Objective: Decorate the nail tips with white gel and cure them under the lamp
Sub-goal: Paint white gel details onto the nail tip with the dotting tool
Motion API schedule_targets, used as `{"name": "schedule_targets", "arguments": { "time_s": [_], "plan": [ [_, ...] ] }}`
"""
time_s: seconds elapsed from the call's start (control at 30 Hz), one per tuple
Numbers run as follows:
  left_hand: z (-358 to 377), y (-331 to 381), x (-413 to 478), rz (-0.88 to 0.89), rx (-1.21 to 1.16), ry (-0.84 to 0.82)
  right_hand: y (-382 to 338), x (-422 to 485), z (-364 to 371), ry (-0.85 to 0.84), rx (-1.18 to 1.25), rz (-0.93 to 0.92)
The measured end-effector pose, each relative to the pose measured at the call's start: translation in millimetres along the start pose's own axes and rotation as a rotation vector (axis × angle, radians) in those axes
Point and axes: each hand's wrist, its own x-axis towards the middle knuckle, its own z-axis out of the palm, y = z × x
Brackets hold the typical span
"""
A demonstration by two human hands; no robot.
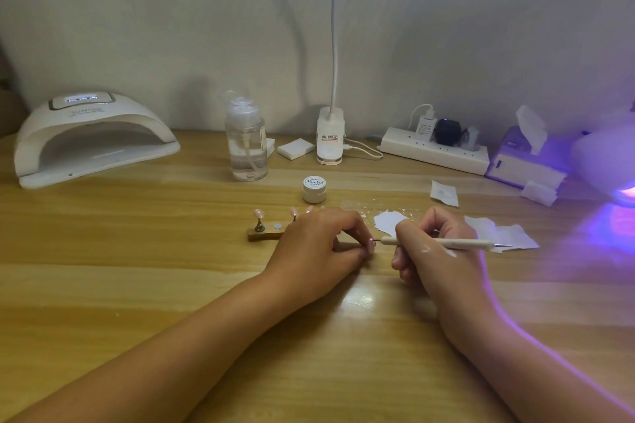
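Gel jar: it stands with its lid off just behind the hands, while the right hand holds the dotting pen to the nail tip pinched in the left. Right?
Not quite. The head view shows the gel jar with its lid on. The rest holds: it stands just behind the hands, and the right hand holds the dotting pen to the nail tip pinched in the left hand.

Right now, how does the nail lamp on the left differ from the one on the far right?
The left lamp is fully in view; the right lamp is cut off by the frame edge. The left lamp's mouth shows no glow; the right lamp throws purple light across the table. Both are white and rounded.
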Motion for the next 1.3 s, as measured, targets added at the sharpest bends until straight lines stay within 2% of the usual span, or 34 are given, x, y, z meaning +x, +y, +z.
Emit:
{"name": "schedule_targets", "arguments": {
  "time_s": [0.57,0.7,0.77,0.9,1.07,1.2,1.3],
  "plan": [
    [-0.2,0.4,0.1,0.003,-0.003,0.003,-2.3,-2.3,0.0,0.035,0.019,0.003],
    [-0.5,-0.1,0.2,-0.001,-0.009,-0.004,-2.7,0.0,-5.7,0.081,0.053,-0.079],
    [-0.4,0.0,-0.1,-0.004,-0.007,-0.005,-3.8,5.8,-12.2,0.087,-0.007,-0.148],
    [-0.1,-0.8,-0.5,-0.015,-0.004,0.001,-0.4,21.7,-27.6,0.065,-0.276,-0.207],
    [0.3,0.0,-0.3,-0.015,0.006,0.005,9.9,30.0,-35.6,0.07,-0.302,-0.091],
    [0.9,-1.0,-0.8,-0.018,0.005,0.004,9.7,28.3,-33.0,0.032,-0.393,-0.079],
    [1.1,-1.3,-0.4,-0.034,0.01,-0.003,8.7,27.8,-33.1,0.033,-0.35,-0.049]
  ]
}}
